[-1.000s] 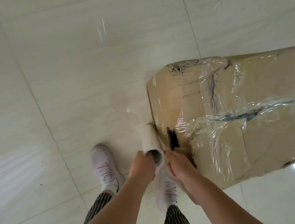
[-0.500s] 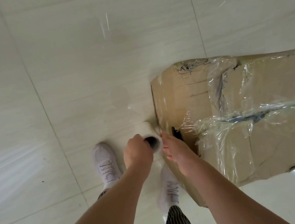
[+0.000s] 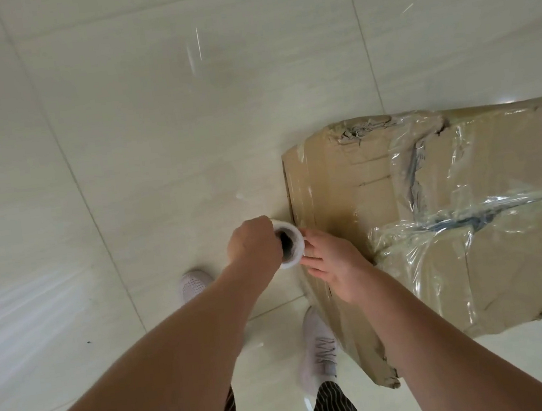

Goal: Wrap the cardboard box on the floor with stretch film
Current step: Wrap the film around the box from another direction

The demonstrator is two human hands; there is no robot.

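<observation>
Box: the long brown cardboard box [image 3: 501,149] lies on the pale glossy tiled floor [image 3: 151,134], to the right of the person. Its near left corner is just beside the hands.
Box axis: the long side runs away to the right and out of view; the short end face looks left, toward the person's feet.
Film on box: crinkled clear film [image 3: 437,239] covers the middle stretch, bunched into a rope-like band across the top. The left end and its torn far corner show mostly bare cardboard.
Roll: the roll of clear stretch film [image 3: 295,236] stands upright just off the box's left edge, seen end-on, its dark core facing up.
Left hand: the left hand [image 3: 254,246] grips the roll from the left, fingers curled round its top end.
Right hand: the right hand [image 3: 333,266] is between roll and box, fingers fairly straight and spread, tips touching the roll's right side. I see no curl round it.
Nearer hand: the right one, over the box's edge; the left is on the floor side.
Step, as I judge it: carrying the roll round the left end.
Next move calls for: keeping the film taut past the corner, the roll low beside the end face.
Feet: two pale shoes [image 3: 318,349] stand close by the box's end.
</observation>
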